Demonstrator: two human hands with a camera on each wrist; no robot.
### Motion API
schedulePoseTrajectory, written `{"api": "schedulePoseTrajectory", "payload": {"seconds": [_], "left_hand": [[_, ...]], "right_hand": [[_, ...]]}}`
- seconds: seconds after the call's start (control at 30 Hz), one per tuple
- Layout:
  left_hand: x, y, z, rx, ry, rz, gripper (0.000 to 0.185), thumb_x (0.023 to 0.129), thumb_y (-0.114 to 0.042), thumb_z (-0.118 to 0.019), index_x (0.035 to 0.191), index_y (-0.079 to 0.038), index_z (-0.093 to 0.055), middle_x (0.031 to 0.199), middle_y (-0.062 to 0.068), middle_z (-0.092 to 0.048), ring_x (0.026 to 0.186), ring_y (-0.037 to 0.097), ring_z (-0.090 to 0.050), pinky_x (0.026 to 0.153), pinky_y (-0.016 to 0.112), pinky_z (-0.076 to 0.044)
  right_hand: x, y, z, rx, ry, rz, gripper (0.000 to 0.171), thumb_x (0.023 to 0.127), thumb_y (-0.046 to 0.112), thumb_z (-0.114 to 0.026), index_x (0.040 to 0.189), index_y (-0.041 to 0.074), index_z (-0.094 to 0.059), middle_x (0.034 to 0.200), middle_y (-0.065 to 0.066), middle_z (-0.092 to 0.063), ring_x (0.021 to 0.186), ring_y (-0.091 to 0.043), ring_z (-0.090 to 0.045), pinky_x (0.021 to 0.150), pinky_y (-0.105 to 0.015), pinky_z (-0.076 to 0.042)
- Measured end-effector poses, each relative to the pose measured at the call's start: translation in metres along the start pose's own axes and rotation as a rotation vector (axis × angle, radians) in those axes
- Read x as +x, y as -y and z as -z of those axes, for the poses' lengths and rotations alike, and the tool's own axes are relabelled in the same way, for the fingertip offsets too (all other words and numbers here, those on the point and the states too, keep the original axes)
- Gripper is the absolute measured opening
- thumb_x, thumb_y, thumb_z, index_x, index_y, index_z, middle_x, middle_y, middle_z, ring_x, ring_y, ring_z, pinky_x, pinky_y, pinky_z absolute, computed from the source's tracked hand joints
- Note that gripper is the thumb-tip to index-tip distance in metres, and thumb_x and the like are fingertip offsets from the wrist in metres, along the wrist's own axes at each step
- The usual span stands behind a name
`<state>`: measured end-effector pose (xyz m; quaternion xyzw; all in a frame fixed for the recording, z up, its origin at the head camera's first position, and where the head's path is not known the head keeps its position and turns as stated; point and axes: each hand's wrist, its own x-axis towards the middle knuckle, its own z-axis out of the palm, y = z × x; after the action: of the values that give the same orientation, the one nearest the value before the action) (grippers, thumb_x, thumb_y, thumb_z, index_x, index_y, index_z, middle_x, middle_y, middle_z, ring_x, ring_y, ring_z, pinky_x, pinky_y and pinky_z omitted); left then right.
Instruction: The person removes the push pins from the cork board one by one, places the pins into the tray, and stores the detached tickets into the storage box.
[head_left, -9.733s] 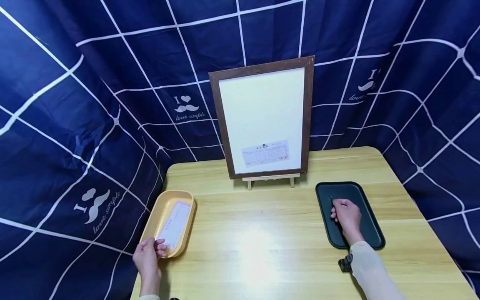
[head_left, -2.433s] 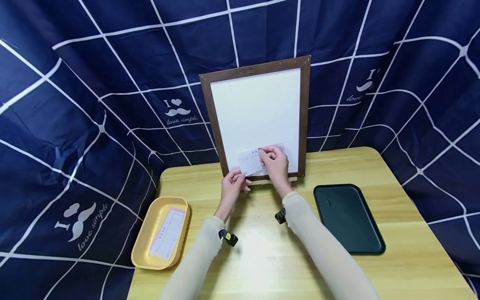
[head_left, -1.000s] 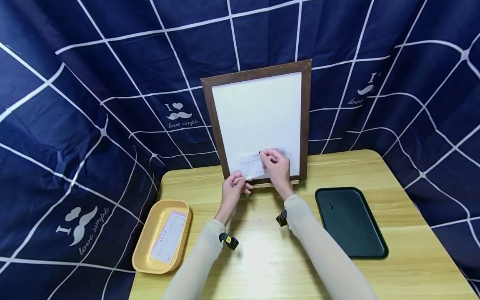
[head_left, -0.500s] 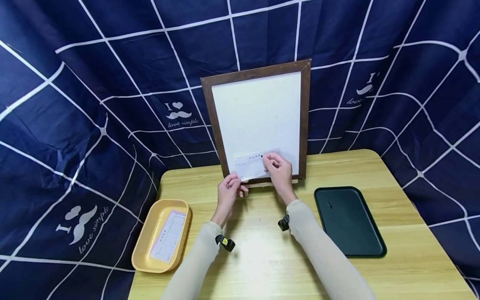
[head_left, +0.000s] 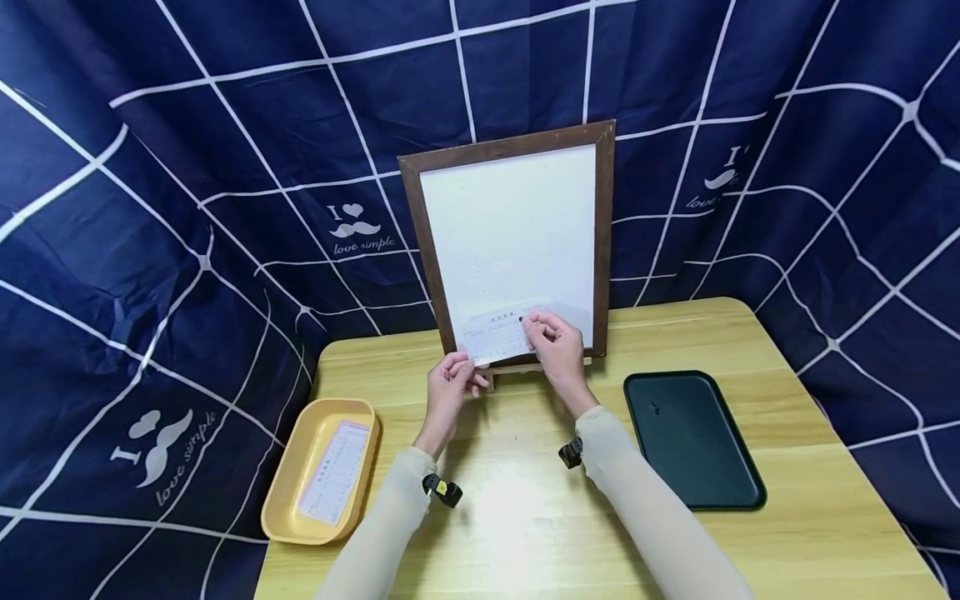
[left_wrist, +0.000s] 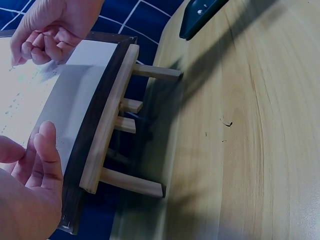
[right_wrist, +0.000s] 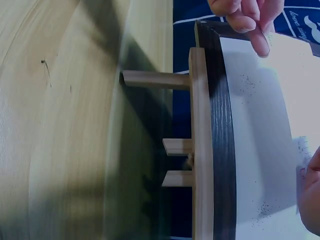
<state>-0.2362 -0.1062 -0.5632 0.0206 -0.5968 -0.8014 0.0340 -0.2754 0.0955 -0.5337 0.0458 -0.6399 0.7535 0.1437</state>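
Note:
My left hand (head_left: 448, 392) pinches the lower left corner of a printed paper slip (head_left: 495, 337) in front of the framed white board (head_left: 517, 225). The thumb and index finger of my right hand (head_left: 557, 348) pinch a small black pushpin (head_left: 522, 318) at the slip's top edge. Part of another slip, pale against the board, shows behind the held one; my right hand covers the right side of both. In the left wrist view the left hand (left_wrist: 37, 180) and the curled right hand (left_wrist: 52, 32) lie close over the board's lower part.
The board leans on a small wooden easel (head_left: 491, 379) at the table's back. A yellow basin (head_left: 281, 500) with more slips (head_left: 333, 471) stands at left. A dark green tray (head_left: 701, 450) with small dark pins (head_left: 656, 408) lies at right. Blue checked curtains (head_left: 285, 83) surround the table.
Earlier the left hand was at the basin and the right at the tray; both have moved to the board with a slip and a pushpin. Lately slip, pin and left hand shifted slightly down-left.

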Motion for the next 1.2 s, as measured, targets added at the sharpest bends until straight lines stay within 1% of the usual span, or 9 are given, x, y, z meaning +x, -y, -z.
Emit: {"api": "schedulePoseTrajectory", "payload": {"seconds": [0.13, 0.27, 0.43, 0.73, 0.8, 0.97, 1.07, 1.13, 1.2], "left_hand": [[-0.001, -0.003, 0.003, -0.006, 0.004, -0.001, 0.004, 0.107, 0.005, -0.062, 0.107, 0.002, -0.065, 0.098, 0.02, -0.079, 0.067, 0.016, -0.073, 0.055, 0.022, -0.054], [-0.003, -0.007, 0.005, -0.005, 0.011, -0.015, 0.004, 0.107, 0.004, -0.062, 0.11, 0.005, -0.065, 0.103, 0.032, -0.076, 0.068, 0.019, -0.073, 0.055, 0.023, -0.055], [-0.005, -0.011, 0.007, 0.002, 0.005, -0.015, 0.007, 0.107, 0.005, -0.062, 0.113, 0.007, -0.065, 0.107, 0.037, -0.073, 0.069, 0.02, -0.074, 0.056, 0.022, -0.055], [-0.011, -0.01, 0.013, 0.007, 0.007, -0.013, 0.01, 0.107, 0.005, -0.062, 0.116, 0.006, -0.066, 0.108, 0.037, -0.073, 0.069, 0.018, -0.074, 0.058, 0.024, -0.056], [-0.011, -0.011, 0.013, -0.001, 0.004, -0.014, 0.01, 0.107, 0.005, -0.062, 0.115, 0.008, -0.066, 0.105, 0.035, -0.074, 0.068, 0.017, -0.073, 0.057, 0.023, -0.056], [-0.012, -0.012, 0.015, -0.012, -0.003, -0.01, 0.011, 0.106, 0.005, -0.063, 0.115, 0.01, -0.065, 0.089, 0.015, -0.077, 0.067, 0.017, -0.072, 0.056, 0.022, -0.056], [-0.014, -0.012, 0.017, -0.005, -0.009, -0.006, 0.012, 0.105, 0.004, -0.063, 0.117, 0.009, -0.066, 0.088, 0.009, -0.077, 0.068, 0.017, -0.072, 0.057, 0.022, -0.057], [-0.017, -0.012, 0.02, -0.001, -0.021, -0.004, 0.013, 0.105, 0.004, -0.063, 0.117, 0.009, -0.066, 0.091, 0.014, -0.078, 0.068, 0.018, -0.072, 0.057, 0.023, -0.057], [-0.019, -0.011, 0.024, 0.0, -0.037, -0.002, 0.013, 0.105, 0.005, -0.063, 0.117, 0.008, -0.067, 0.097, 0.02, -0.078, 0.068, 0.018, -0.072, 0.057, 0.023, -0.057]], "right_hand": [[-0.002, 0.002, -0.002, 0.015, 0.0, -0.013, 0.02, 0.101, 0.01, -0.079, 0.108, -0.008, -0.075, 0.071, -0.009, -0.066, 0.052, -0.007, -0.046, 0.043, -0.016, -0.033], [-0.004, 0.003, 0.0, 0.011, -0.007, -0.008, 0.018, 0.101, 0.011, -0.079, 0.107, -0.006, -0.076, 0.071, -0.015, -0.065, 0.049, -0.007, -0.043, 0.041, -0.018, -0.031], [-0.008, 0.003, 0.003, -0.006, 0.005, 0.0, 0.022, 0.102, 0.017, -0.08, 0.107, -0.004, -0.077, 0.071, -0.019, -0.065, 0.052, -0.009, -0.048, 0.043, -0.018, -0.037], [-0.018, 0.002, 0.011, 0.044, 0.008, 0.007, 0.021, 0.102, 0.012, -0.079, 0.106, -0.009, -0.075, 0.069, -0.007, -0.065, 0.053, -0.02, -0.05, 0.046, -0.018, -0.042], [-0.018, 0.003, 0.013, 0.044, 0.0, 0.008, 0.02, 0.102, 0.009, -0.078, 0.106, -0.011, -0.074, 0.068, -0.004, -0.065, 0.054, -0.018, -0.051, 0.046, -0.018, -0.042], [-0.019, 0.001, 0.019, 0.031, -0.029, -0.025, 0.018, 0.102, 0.002, -0.076, 0.109, -0.013, -0.072, 0.066, 0.001, -0.064, 0.052, -0.009, -0.05, 0.046, -0.015, -0.04], [-0.022, 0.005, 0.02, 0.022, -0.05, -0.049, 0.015, 0.103, 0.0, -0.074, 0.107, -0.014, -0.072, 0.066, -0.007, -0.064, 0.05, -0.008, -0.049, 0.045, -0.015, -0.038], [-0.026, 0.012, 0.02, 0.028, -0.048, -0.055, 0.013, 0.104, -0.002, -0.073, 0.106, -0.015, -0.071, 0.068, -0.021, -0.062, 0.05, -0.008, -0.049, 0.045, -0.015, -0.038], [-0.031, 0.018, 0.02, 0.028, -0.035, -0.055, 0.013, 0.104, -0.004, -0.071, 0.106, -0.017, -0.07, 0.071, -0.029, -0.06, 0.051, -0.008, -0.049, 0.046, -0.015, -0.039]]}}
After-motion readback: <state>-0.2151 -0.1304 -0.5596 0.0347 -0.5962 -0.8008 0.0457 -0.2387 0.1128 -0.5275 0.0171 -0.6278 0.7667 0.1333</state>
